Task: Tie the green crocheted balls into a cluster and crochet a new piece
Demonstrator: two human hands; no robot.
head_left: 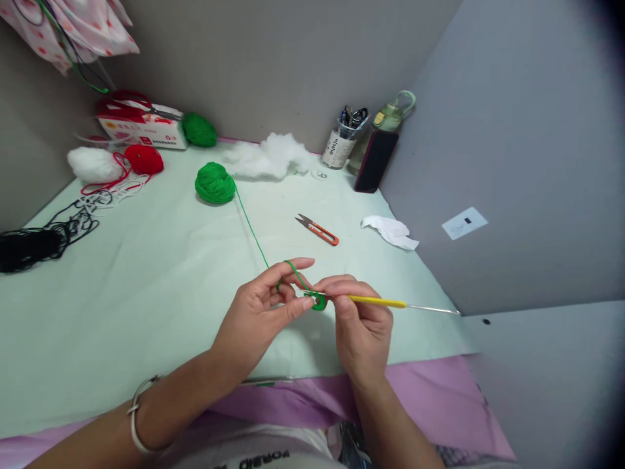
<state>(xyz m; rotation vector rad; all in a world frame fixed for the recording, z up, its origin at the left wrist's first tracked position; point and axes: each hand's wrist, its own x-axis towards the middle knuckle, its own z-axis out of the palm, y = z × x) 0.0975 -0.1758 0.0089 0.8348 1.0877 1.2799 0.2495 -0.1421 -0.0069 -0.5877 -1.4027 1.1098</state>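
Between thumb and fingers, my left hand (266, 303) pinches a small green crochet piece (319, 301). Green yarn (251, 229) passes over its raised index finger and runs back to a green yarn ball (215, 183) on the table. My right hand (364, 319) is closed around a crochet hook (375, 301) with a yellow handle and a thin metal shaft sticking out to the right. The hook's working tip is at the green piece, partly hidden by my fingers. Beyond my hands lie orange thread snips (317, 230).
White stuffing (271, 156) lies at the back, near a second green ball (199, 129) and a tissue box (141, 127). Red yarn (144, 160), white yarn (95, 164) and black yarn (32, 249) sit left. A pen cup (339, 146), phone (375, 161) and crumpled tissue (390, 232) are right.
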